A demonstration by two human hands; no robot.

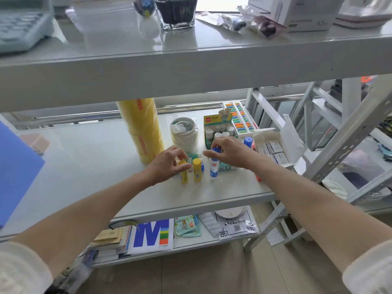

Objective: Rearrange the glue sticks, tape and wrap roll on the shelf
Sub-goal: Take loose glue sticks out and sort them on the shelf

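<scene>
Middle shelf (89, 166): two yellow glue sticks (197, 169), left hand (167, 164) gripping one; right hand (228, 150) pinching one blue-capped glue stick (214, 164) at 3 o'clock.

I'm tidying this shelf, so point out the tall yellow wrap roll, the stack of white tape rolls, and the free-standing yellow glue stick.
yellow wrap roll (141, 128): head view, middle of its wrapped side.
white tape rolls (184, 141): head view, outer wall of the stack.
free-standing yellow glue stick (197, 169): head view, upper body below the cap.
</scene>
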